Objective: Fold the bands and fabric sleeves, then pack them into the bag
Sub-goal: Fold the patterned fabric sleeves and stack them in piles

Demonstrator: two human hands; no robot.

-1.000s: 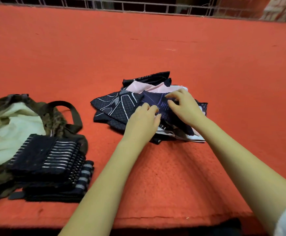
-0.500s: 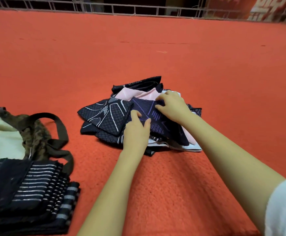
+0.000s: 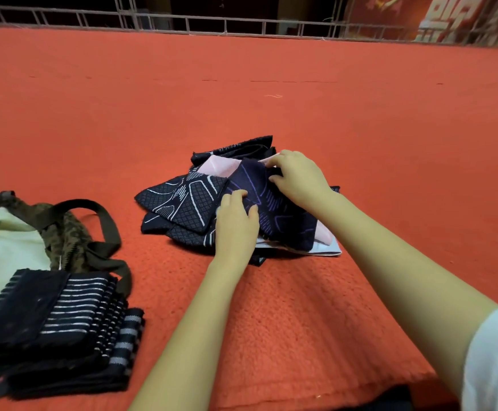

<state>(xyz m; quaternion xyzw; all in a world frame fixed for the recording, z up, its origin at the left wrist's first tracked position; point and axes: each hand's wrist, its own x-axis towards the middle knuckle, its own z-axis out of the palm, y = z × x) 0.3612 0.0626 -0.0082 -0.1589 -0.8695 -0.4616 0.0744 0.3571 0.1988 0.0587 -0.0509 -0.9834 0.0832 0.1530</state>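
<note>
Pinching purple-lined sleeve (image 3: 283, 215): right hand (image 3: 299, 179); left hand (image 3: 236, 225) grips it too; striped bands (image 3: 49, 315) on bag (image 3: 73, 241).

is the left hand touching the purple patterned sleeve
Touching. The head view shows the left hand gripping the near edge of the purple patterned sleeve, fingers curled onto the cloth.

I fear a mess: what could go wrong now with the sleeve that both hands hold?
The left hand and right hand grip the navy fabric sleeve with purple lines. It lies on the pink cloth and against the black white-patterned sleeve, so lifting it might drag both along.
</note>
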